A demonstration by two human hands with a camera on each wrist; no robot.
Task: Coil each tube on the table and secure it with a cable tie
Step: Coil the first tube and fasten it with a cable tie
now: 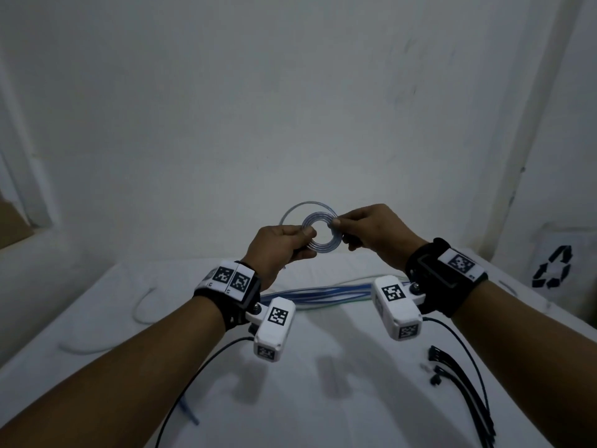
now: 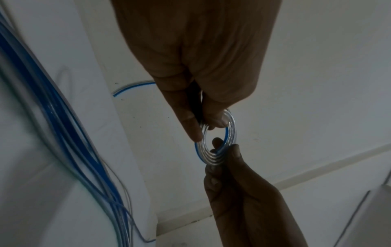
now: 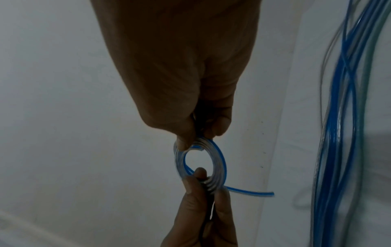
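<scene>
Overhead, both hands (image 1: 323,236) pinching coiled tube (image 1: 324,239), wrist view showing loose end (image 3: 262,193)

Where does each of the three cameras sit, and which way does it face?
Head: on the person's head, looking forward and down at the table; both forearms, the left hand and the right hand show, each pinching the coiled tube.
Left wrist: looks along the left hand to its grip on the coil; the right hand enters from below.
Right wrist: looks along the right hand to the coil; the left hand enters from below.
Shared: all three show the coil; both wrist views show the loose blue tubes.
</scene>
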